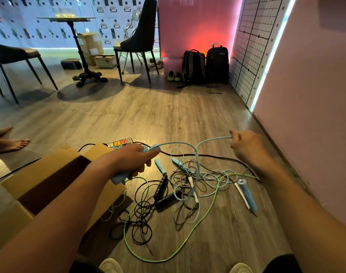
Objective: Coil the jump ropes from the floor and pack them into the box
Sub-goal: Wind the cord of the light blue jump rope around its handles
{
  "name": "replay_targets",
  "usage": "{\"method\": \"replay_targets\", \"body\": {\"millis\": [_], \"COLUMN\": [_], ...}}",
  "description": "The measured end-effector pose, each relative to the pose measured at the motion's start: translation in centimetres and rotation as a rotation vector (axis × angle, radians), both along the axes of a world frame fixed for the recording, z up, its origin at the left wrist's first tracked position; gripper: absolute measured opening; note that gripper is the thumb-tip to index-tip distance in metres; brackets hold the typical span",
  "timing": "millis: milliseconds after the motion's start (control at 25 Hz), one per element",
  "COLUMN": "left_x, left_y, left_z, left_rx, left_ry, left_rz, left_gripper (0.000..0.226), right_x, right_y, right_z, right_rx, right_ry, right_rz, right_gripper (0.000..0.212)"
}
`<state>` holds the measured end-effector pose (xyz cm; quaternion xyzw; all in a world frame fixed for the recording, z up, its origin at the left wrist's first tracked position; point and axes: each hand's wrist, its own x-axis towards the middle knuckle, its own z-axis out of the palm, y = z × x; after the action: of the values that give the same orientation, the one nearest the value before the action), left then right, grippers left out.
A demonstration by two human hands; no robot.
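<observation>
1. Left hand point(132, 160) grips light blue handle point(119, 177), fingers curled round it.
2. Right hand point(245, 146) pinches light blue rope point(180, 143); rope runs between both hands, raised off the floor point(168, 115).
3. Tangle of ropes point(188, 186) on floor below and between hands; green rope point(188, 236) loops nearest the person.
4. Black handles point(161, 189) lie below left hand.
5. Open cardboard box point(50, 174) under left forearm.
6. Power strip point(120, 143) just beyond left hand.

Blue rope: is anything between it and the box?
No object blocks the path; the box lies open beside the left hand gripping its handle. But the blue rope, pinched by the right hand, hangs into the tangled ropes on the floor.
</observation>
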<state>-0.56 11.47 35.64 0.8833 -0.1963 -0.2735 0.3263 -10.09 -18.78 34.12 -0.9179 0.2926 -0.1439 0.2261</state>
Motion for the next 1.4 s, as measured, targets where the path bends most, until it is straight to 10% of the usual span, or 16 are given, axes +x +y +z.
{"method": "replay_targets", "body": {"millis": [320, 560, 800, 1080, 1400], "left_x": [-0.8, -2.1, -2.0, -1.6, 1.9], "left_y": [-0.5, -2.1, -1.7, -2.9, -1.1], "left_z": [0.5, 1.0, 1.7, 2.4, 2.5], "left_rx": [-0.231, -0.196, -0.34, -1.177, -1.894], "left_ry": [0.33, 0.482, 0.73, 1.048, 0.526], "left_rz": [-0.005, -0.079, -0.164, -0.181, 0.614], "left_gripper": [0.05, 0.045, 0.049, 0.038, 0.027], "right_x": [-0.9, -0.9, -0.3, 0.4, -0.3], "right_y": [3.3, 8.9, 7.6, 8.4, 7.5], "right_z": [0.7, 2.0, 1.8, 1.6, 0.7], "right_rx": [0.117, 0.744, 0.383, 0.38, 0.254], "right_ry": [0.187, 0.151, -0.122, -0.14, 0.217], "right_rz": [0.227, 0.818, 0.686, 0.609, 0.639], "right_gripper": [0.062, 0.034, 0.023, 0.052, 0.054]}}
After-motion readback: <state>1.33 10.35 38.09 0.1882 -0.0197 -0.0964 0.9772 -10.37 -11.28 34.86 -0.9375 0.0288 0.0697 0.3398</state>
